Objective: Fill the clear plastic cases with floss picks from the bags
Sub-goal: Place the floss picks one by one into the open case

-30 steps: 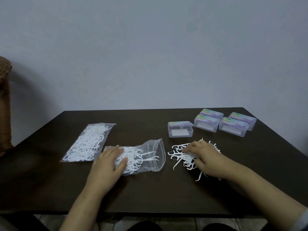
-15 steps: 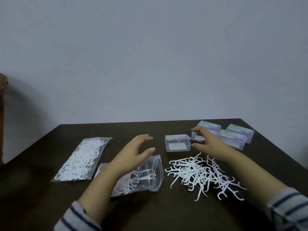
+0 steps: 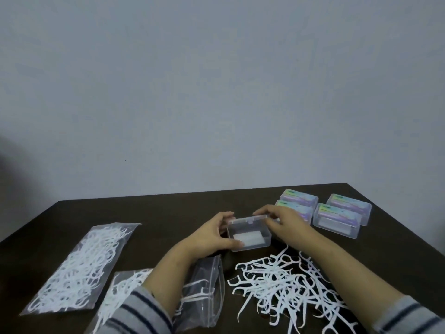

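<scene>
A small clear plastic case [image 3: 249, 233] sits in the middle of the dark table [image 3: 154, 213], its lid looking shut. My left hand [image 3: 213, 233] grips its left side, thumb along the front corner. My right hand [image 3: 284, 220] holds its right end, fingers over the lid edge. A loose heap of white floss picks [image 3: 284, 283] lies just in front of the case. An opened zip bag [image 3: 202, 290] with a few picks lies under my left forearm. A full sealed bag of picks [image 3: 79, 268] lies at the left.
Several more closed clear cases [image 3: 337, 219] with coloured labels stand in a group at the back right, close behind my right hand. The table's far edge meets a plain grey wall. Striped sleeves cover both my forearms at the bottom.
Both hands left the bag and the heap of picks, moved forward to the single case and took hold of it. The camera tilted up and closer.
</scene>
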